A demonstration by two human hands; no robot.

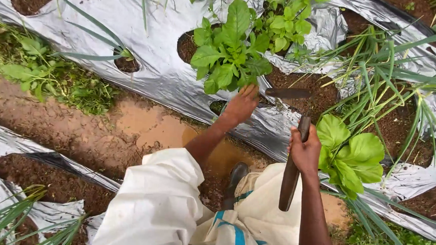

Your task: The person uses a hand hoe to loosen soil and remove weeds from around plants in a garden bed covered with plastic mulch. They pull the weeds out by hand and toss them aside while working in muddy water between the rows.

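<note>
My left hand (pixel 241 104) is closed around the base of a leafy green plant (pixel 230 54) that stands over a hole in the silver plastic mulch sheet (pixel 146 59). My right hand (pixel 305 151) grips the dark wooden handle of a small hoe (pixel 291 176). Its flat dark blade (pixel 287 93) rests on the soil just right of the plant. A second broad-leaved plant (pixel 351 157) grows right beside my right hand.
A muddy furrow with a brown puddle (pixel 158 129) runs between the mulched beds. My dark boot (pixel 235 180) stands in it. Long thin onion-like leaves (pixel 394 82) crowd the right. Weeds (pixel 41 73) grow at left. Another mulched bed (pixel 6 176) lies at lower left.
</note>
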